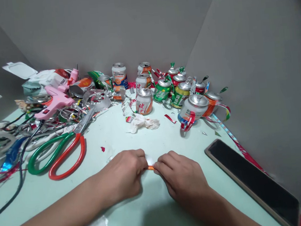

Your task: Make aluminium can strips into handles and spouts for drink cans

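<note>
Head view, hands: the left hand point(124, 176) and the right hand point(181, 175) met at the near middle of the table point(139, 217), knuckles up, fingertips almost touching.
Fingers: both sets were pressed together, pinching a small orange strip point(151, 168) from either end; only a sliver of it showed between them.
Strip: it sat low, just above or on the tabletop, I could not tell which, with a pale scrap just beyond it.
Left side: big scissors point(64, 155) with one green and one red handle lay open-handled, near the left hand but apart from it; a pink glue gun point(55, 102) rested farther back among foil scraps and cables.
Far side: a cluster of drink cans point(164, 90) stood upright or tipped, several cut, with curled strips hanging off; a crumpled tissue point(142, 122) lay in front of them.
Right side: a dark phone point(252, 179) lay flat, well clear of the right hand.
Doing it well, as I judge it: keep the pinch close to the middle so the thin strip bends where wanted, go slowly, and mind the cut metal edges on the fingertips.
</note>
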Demonstrator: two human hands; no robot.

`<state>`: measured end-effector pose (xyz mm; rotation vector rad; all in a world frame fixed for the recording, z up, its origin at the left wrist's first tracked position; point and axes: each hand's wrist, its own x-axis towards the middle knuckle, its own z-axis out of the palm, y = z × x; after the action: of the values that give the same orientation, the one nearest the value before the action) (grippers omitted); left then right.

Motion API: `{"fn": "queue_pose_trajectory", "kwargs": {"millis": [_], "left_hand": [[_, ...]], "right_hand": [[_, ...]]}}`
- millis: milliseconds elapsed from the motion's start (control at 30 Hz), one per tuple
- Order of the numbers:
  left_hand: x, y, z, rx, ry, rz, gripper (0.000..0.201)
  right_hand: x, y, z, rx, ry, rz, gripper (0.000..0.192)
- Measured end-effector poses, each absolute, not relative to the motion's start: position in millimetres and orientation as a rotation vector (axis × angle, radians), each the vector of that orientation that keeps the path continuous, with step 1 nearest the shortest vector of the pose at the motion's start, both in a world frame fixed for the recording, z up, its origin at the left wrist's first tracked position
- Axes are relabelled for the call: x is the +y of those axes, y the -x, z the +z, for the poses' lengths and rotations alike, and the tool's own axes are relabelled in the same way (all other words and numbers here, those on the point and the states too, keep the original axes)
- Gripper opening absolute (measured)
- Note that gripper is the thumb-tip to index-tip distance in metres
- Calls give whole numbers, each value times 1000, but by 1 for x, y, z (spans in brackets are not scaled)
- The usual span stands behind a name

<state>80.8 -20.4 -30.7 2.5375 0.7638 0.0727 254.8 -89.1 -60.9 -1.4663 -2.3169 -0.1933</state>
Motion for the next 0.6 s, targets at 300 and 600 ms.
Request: {"fn": "queue_pose_trajectory", "kwargs": {"millis": [300,600], "left_hand": [[-26,-81,-24,691,-2817,-205,20],[-55,-94,-34,676,-3072,-366,9]], "right_hand": [[-90,-254,-61,-2318,1420,-218,19],[-97,-246,-60,-2330,1374,-280,21]]}}
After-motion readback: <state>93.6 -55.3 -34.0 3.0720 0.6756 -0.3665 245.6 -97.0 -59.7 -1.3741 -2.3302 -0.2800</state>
